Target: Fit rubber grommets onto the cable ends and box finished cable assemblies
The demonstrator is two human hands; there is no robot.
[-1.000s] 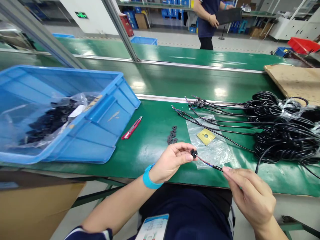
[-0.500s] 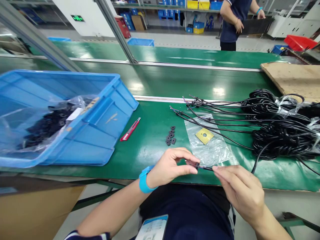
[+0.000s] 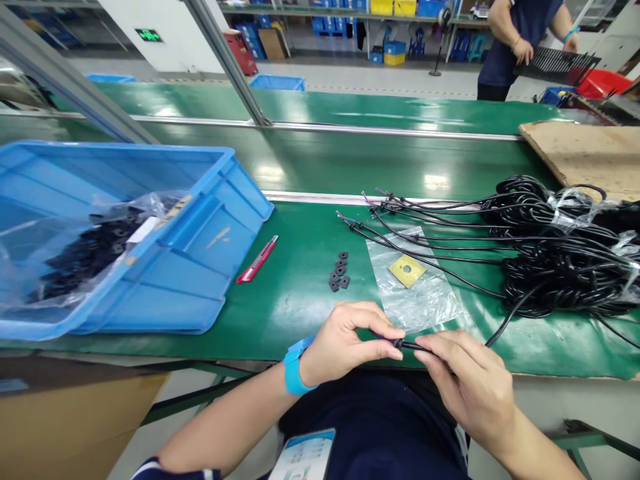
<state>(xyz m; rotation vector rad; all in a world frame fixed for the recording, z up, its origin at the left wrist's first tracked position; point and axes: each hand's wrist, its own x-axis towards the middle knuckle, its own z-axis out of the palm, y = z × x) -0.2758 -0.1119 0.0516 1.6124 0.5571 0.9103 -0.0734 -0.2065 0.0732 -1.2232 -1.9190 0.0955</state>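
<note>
A black cable end (image 3: pixel 407 345) sits pinched between the two hands at the near edge of the green bench (image 3: pixel 300 300), just above the person's lap. The left hand (image 3: pixel 350 340) closes thumb and forefinger on the tip of the cable, where a small dark piece is mostly hidden by the fingertips; what that piece is cannot be told. The right hand (image 3: pixel 463 383) grips the cable just behind that point, fingers curled around it, so only a short stretch of cable shows in the gap between the two grips. From the right hand the cable runs up and to the right into a large bundle of coiled black cables (image 3: pixel 560 267) lying on the bench. A blue wristband (image 3: pixel 295 367) circles the left wrist.

Just beyond the hands lies a clear plastic bag (image 3: pixel 425 300) with a yellow square plate (image 3: pixel 407 270) on it. Left of the bag is a small cluster of black grommets (image 3: pixel 339 273), and farther left a red utility knife (image 3: pixel 257 260). A tilted blue bin (image 3: pixel 200 247) holds a plastic bag of black parts (image 3: pixel 90 250). Several loose cable ends (image 3: pixel 380 210) fan out from the bundle toward the bench's middle. A cardboard sheet (image 3: pixel 585 153) lies at the far right. Across the conveyor stands another person (image 3: pixel 525 40), holding a dark grid-like tray (image 3: pixel 555 67).
</note>
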